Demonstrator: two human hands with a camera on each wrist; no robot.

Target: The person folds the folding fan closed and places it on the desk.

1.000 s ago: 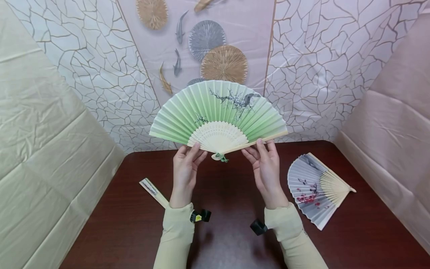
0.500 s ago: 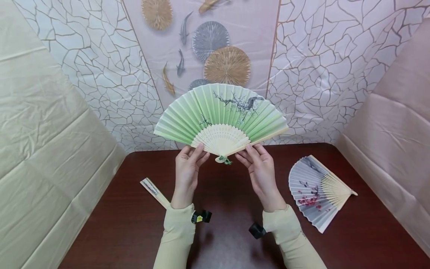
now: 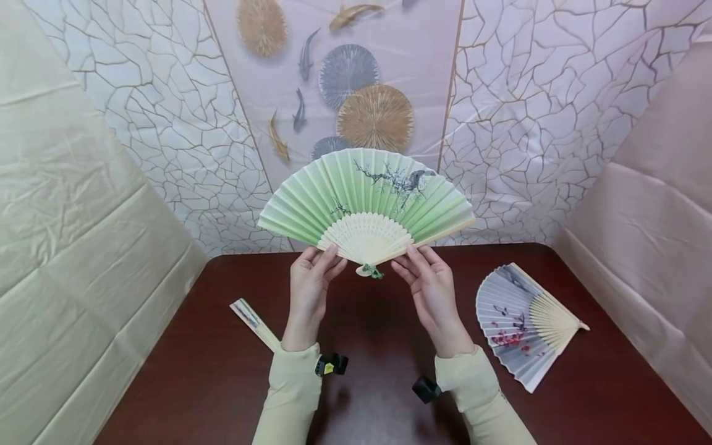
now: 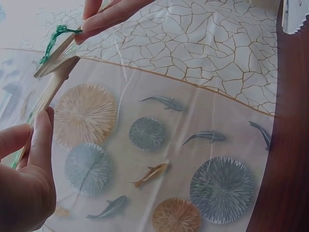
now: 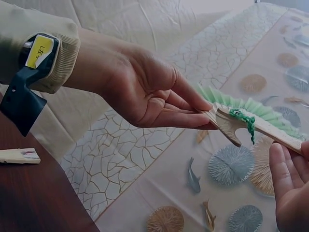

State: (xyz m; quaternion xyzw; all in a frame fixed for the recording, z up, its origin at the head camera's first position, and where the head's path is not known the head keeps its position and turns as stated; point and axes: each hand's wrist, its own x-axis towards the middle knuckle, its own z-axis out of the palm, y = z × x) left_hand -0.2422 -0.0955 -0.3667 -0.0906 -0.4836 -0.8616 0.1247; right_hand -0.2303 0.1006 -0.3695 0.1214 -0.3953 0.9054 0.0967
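A green folding fan [image 3: 364, 191], spread wide with a dark branch print and pale ribs, is held up over the far side of the table. My left hand [image 3: 308, 290] pinches its left outer rib between thumb and fingers. On the other side my right hand [image 3: 434, 290] pinches the right guard stick the same way. A green cord [image 3: 369, 270] is tied at the pivot, between the two hands. The right wrist view shows the fan almost edge-on, with the left hand [image 5: 149, 87] and the right hand [image 5: 294, 186] at its lower sticks.
A grey folding fan [image 3: 517, 321] with red blossoms lies spread on the dark red table [image 3: 367, 408] at the right. A folded fan [image 3: 256, 324] lies at the left, partly behind the left sleeve. Patterned cloth [image 3: 500, 123] stands behind the table; pale cloth flanks both sides.
My right hand has slid inward along the guard stick toward the pivot. The green fan stays spread and sits slightly lower in the head view, which has also shifted a little.
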